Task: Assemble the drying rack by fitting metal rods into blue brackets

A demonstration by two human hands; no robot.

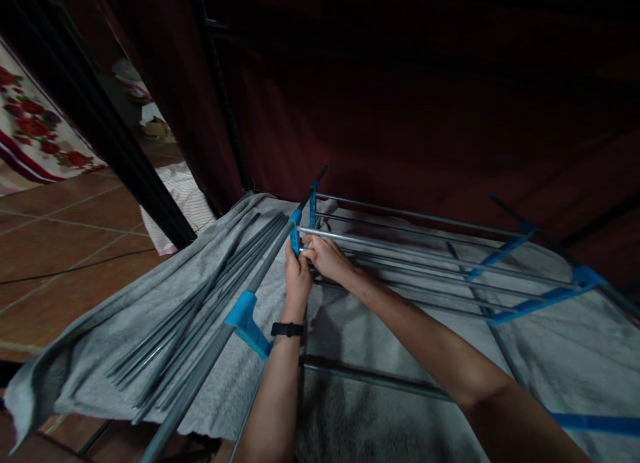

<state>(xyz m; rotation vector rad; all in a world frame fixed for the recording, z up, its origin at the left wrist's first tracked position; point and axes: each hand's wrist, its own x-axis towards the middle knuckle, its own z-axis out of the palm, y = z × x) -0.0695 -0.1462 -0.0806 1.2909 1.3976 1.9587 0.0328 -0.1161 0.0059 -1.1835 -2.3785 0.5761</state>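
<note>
My left hand (296, 271) is closed around the lower part of a blue plastic bracket (295, 235), which sits on a long grey pole (273, 258). Right beside it, my right hand (324, 255) pinches the end of a thin metal rod (303, 251) against that bracket. Another silvery rod (380, 240) runs just above my right hand, from the bracket toward the right side of the frame. Nearer to me on the same pole is a second blue bracket (245, 320). My fingers partly hide the joint between rod and bracket.
A pile of loose grey rods (200, 310) lies on the grey blanket (100, 336) to the left. Blue brackets (540, 303) hold the rods' far ends at right. A dark red curtain (400, 130) hangs behind. A black post (135, 176) stands left, above the tiled floor (65, 250).
</note>
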